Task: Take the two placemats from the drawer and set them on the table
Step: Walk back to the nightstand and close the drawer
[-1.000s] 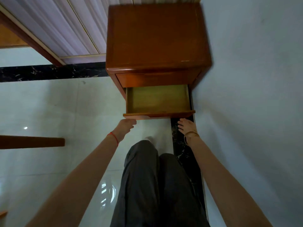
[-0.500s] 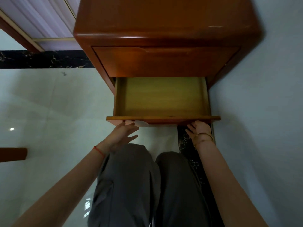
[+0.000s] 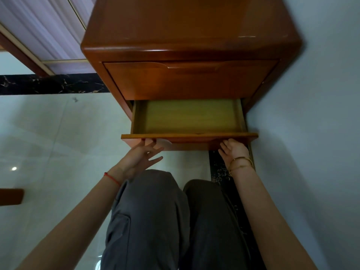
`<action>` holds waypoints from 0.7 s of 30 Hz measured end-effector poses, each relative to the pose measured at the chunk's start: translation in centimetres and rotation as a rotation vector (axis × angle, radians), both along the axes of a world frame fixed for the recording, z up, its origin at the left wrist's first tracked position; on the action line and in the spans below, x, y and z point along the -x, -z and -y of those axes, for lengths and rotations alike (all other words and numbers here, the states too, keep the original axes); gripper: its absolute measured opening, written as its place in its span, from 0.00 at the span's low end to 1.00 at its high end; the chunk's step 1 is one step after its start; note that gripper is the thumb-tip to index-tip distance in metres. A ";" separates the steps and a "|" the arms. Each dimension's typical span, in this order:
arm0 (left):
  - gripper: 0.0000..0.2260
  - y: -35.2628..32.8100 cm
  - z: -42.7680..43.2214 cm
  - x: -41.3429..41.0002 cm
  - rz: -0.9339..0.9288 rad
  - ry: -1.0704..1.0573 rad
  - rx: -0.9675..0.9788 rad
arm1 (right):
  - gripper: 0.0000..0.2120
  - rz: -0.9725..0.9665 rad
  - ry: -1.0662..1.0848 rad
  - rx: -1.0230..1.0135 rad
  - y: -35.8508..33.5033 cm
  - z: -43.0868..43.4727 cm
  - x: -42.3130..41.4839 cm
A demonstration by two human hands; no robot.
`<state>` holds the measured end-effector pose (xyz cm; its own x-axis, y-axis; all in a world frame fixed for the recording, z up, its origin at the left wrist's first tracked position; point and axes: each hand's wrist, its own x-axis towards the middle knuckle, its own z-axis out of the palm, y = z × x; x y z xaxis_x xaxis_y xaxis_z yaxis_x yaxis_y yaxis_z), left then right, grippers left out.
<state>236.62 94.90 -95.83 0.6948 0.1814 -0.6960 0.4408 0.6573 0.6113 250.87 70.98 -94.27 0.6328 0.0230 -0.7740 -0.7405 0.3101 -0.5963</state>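
Lower drawer [image 3: 187, 118] open, no placemats visible inside.
Left hand [image 3: 139, 159] and right hand [image 3: 234, 150] released, fingers spread at drawer front; best push evenly, both sides, keeping drawer square.

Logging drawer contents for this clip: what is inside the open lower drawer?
The lower drawer shows only its bare yellowish floor; no placemats are visible. Its rear part is hidden under the closed upper drawer, so anything there cannot be seen.

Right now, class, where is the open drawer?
In the head view the open drawer is the lower one of the wooden cabinet, pulled out beneath the shut upper drawer, with the left hand and right hand at its front.
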 end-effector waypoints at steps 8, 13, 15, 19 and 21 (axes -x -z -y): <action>0.33 -1.1 -1.1 -5.0 0.031 -0.061 -0.128 | 0.21 -0.002 0.016 -0.030 0.0 -3.3 -5.7; 0.38 -1.1 -1.8 -7.1 0.024 -0.086 -0.153 | 0.22 0.071 0.010 -0.035 1.5 -4.7 -8.0; 0.39 -1.0 -2.1 -7.8 0.019 -0.097 -0.151 | 0.22 0.093 0.002 -0.013 1.8 -5.2 -8.8; 0.40 -1.0 -2.9 -8.8 0.010 -0.094 -0.160 | 0.21 0.103 -0.009 -0.048 1.8 -5.9 -10.2; 0.39 -1.0 -3.3 -9.2 0.007 -0.093 -0.164 | 0.22 0.117 0.015 -0.065 1.6 -6.2 -10.4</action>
<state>245.84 98.23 -94.88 0.6743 0.3553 -0.6474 0.3786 0.5864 0.7161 261.29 77.17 -95.92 0.7193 0.0609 -0.6920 -0.6622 0.3612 -0.6565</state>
